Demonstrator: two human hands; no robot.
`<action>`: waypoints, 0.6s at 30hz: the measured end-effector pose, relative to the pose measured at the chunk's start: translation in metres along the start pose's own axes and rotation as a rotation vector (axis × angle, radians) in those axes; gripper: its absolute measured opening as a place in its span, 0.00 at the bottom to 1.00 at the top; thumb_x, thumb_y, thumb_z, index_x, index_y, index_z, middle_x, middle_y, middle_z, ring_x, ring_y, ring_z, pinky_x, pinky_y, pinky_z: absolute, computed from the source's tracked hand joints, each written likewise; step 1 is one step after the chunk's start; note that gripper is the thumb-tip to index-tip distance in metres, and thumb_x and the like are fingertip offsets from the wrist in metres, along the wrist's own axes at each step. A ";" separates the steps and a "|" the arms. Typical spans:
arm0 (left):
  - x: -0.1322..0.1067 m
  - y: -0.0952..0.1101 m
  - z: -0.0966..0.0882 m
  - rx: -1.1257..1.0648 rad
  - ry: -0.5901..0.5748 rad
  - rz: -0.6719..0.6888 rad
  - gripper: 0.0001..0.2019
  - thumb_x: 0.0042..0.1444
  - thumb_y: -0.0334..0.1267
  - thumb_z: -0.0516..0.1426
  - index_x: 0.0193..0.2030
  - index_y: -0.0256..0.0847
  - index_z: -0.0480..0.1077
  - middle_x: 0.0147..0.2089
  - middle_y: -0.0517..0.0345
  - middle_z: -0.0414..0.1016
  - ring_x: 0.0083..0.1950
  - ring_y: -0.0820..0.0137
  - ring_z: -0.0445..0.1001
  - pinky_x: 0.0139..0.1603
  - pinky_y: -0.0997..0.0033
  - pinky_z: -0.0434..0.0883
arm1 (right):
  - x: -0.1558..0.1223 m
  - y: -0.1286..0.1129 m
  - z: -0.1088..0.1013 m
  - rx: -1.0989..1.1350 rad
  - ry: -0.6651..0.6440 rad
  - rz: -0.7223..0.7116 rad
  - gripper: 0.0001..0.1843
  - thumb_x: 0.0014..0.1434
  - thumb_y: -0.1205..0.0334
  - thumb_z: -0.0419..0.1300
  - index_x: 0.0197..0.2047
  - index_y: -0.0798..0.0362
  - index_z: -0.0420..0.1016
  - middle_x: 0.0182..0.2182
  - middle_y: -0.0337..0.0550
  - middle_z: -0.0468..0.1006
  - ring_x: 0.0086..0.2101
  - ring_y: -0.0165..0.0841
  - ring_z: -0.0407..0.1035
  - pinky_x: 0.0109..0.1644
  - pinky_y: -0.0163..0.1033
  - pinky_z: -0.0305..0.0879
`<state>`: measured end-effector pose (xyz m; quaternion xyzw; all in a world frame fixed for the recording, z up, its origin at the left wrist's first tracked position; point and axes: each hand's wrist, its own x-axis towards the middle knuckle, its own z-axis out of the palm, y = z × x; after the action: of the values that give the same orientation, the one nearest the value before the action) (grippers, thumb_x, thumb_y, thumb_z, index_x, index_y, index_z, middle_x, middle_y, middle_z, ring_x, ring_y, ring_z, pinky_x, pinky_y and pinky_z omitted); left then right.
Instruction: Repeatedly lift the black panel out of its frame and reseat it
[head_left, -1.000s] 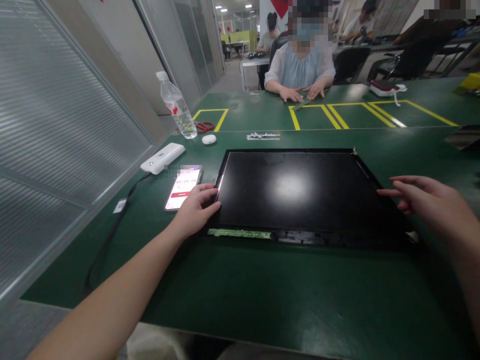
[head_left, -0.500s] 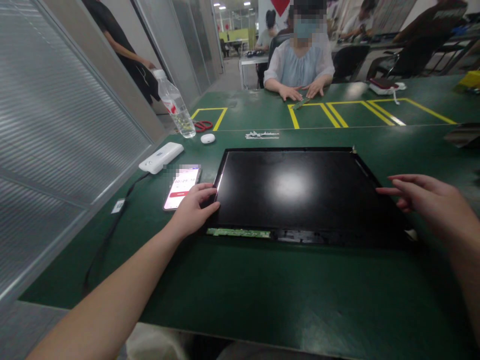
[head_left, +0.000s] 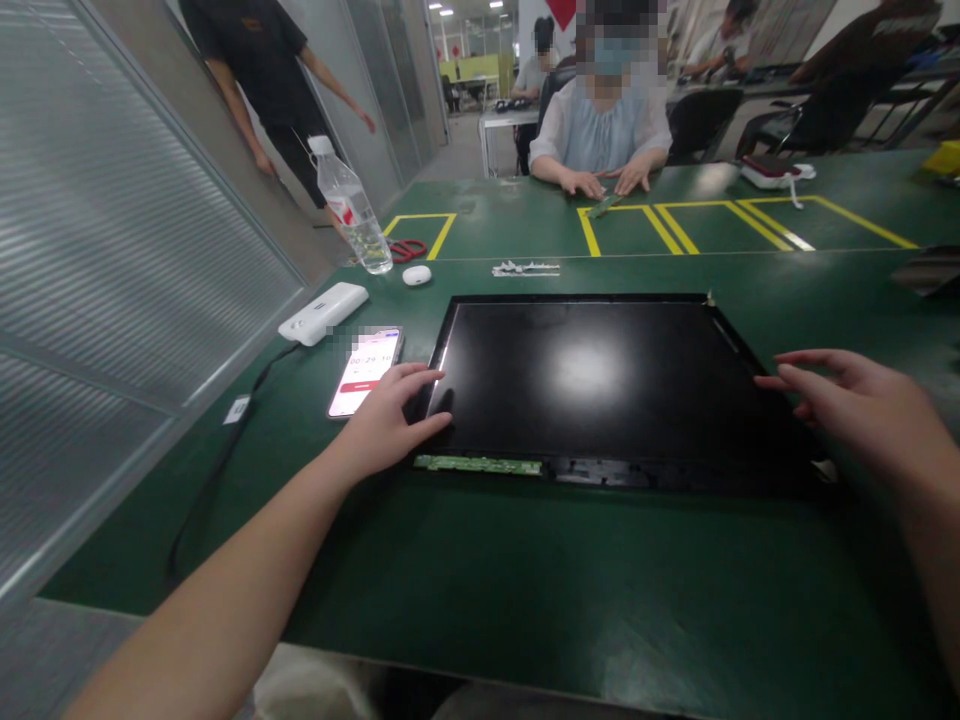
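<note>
A black display panel point(head_left: 585, 370) lies flat on the green table point(head_left: 570, 590), with a bright reflection on its surface. Along its near edge runs a narrow green circuit board point(head_left: 480, 466). My left hand point(head_left: 386, 420) is at the panel's left edge, thumb and fingers spread apart over the frame. At the right edge, my right hand point(head_left: 855, 400) reaches in with a fingertip at the frame; its other fingers are slightly bent and partly hidden. Neither hand grasps the panel. A phone point(head_left: 366, 375) showing a timer lies just beyond my left wrist.
Left of the panel are a white power bank point(head_left: 324, 313) with a black cable, a water bottle point(head_left: 351, 205), a white earbud case point(head_left: 417, 275) and red-handled scissors point(head_left: 409, 250). White scraps point(head_left: 525, 268) lie behind the panel. Across the table sits a person point(head_left: 600, 130); another person point(head_left: 255, 70) stands at left.
My left thumb and fingers have spread wider and shifted slightly right over the panel's edge. My right hand has barely moved. The standing person has come further into view.
</note>
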<state>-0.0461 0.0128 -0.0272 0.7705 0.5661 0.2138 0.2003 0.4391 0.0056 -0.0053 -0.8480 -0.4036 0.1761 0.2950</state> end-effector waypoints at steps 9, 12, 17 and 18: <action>0.001 0.001 -0.014 0.089 -0.080 0.233 0.20 0.54 0.57 0.68 0.46 0.45 0.81 0.65 0.44 0.74 0.64 0.44 0.73 0.62 0.38 0.72 | 0.009 0.010 0.002 -0.073 -0.026 -0.022 0.31 0.43 0.41 0.61 0.48 0.47 0.79 0.28 0.44 0.79 0.30 0.43 0.74 0.33 0.46 0.66; 0.001 -0.001 -0.016 0.059 -0.100 0.278 0.15 0.53 0.53 0.70 0.35 0.43 0.77 0.59 0.47 0.76 0.58 0.48 0.77 0.56 0.45 0.76 | 0.009 0.010 0.002 -0.095 -0.029 -0.017 0.33 0.42 0.40 0.62 0.49 0.47 0.79 0.27 0.43 0.78 0.30 0.44 0.74 0.33 0.47 0.66; 0.001 0.002 -0.019 0.048 -0.147 0.314 0.13 0.54 0.46 0.71 0.34 0.43 0.73 0.53 0.50 0.77 0.52 0.55 0.78 0.50 0.55 0.76 | 0.008 0.009 0.002 -0.094 -0.030 -0.015 0.34 0.41 0.39 0.62 0.49 0.47 0.79 0.26 0.43 0.77 0.31 0.44 0.74 0.33 0.47 0.66; 0.001 0.003 -0.019 0.047 -0.149 0.322 0.13 0.55 0.45 0.71 0.35 0.43 0.73 0.52 0.51 0.76 0.51 0.56 0.78 0.49 0.56 0.76 | 0.008 0.009 0.003 -0.093 -0.027 -0.015 0.34 0.41 0.39 0.62 0.49 0.47 0.79 0.26 0.43 0.77 0.31 0.44 0.74 0.33 0.47 0.66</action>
<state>-0.0537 0.0139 -0.0095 0.8693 0.4240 0.1721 0.1866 0.4481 0.0087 -0.0136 -0.8553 -0.4217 0.1664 0.2511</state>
